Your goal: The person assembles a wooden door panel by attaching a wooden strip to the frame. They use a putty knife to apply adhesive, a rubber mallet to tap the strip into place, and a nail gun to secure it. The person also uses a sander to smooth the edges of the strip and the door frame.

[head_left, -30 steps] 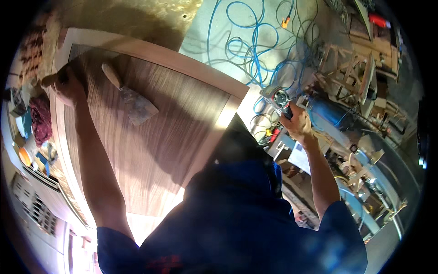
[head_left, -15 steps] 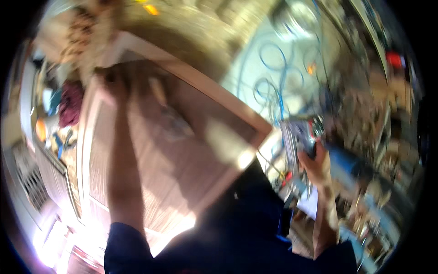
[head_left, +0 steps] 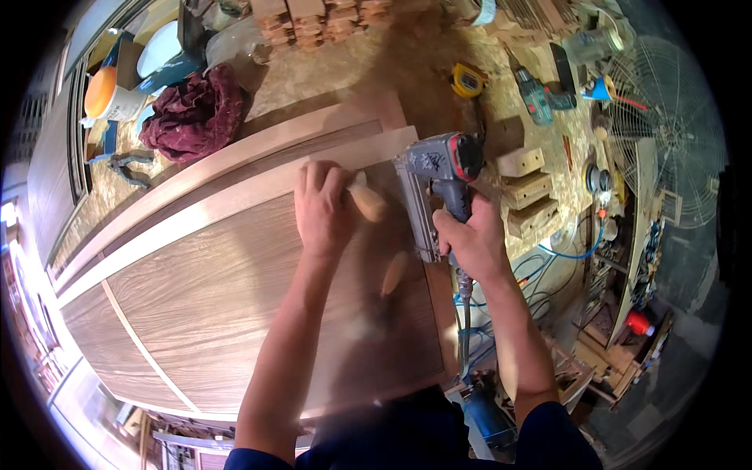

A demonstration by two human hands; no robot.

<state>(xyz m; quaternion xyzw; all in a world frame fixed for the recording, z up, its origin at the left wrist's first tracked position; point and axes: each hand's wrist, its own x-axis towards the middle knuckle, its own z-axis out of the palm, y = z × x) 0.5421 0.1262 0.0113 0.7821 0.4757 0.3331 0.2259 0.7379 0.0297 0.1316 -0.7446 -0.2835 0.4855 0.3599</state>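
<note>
A nail gun (head_left: 439, 160), grey and black with a hose at its handle's lower end, is in my right hand (head_left: 476, 239), fingers wrapped round the grip. Its nose is over the right part of a framed wood-grain panel (head_left: 219, 274). My left hand (head_left: 323, 205) is closed over the pale wooden rail (head_left: 235, 196) along the panel's far edge, fingers bent and close together. Beside that hand lies a pale wooden handle-like piece (head_left: 366, 200), partly blurred. A second tan shape (head_left: 393, 272) shows nearer me, too smeared to make out.
Beyond the panel lie a maroon cloth (head_left: 196, 113), a yellow tape measure (head_left: 468, 80), a green cordless drill (head_left: 534, 95) and stacked wooden blocks (head_left: 529, 192). A wire-caged fan (head_left: 666, 133) stands at the right. Blue hose (head_left: 576, 252) loops off the bench's right side.
My view has swung, bringing the panel's far edge and bench tools into sight. The nail gun has moved from beside the panel to over its right end. My left hand stays at the frame.
</note>
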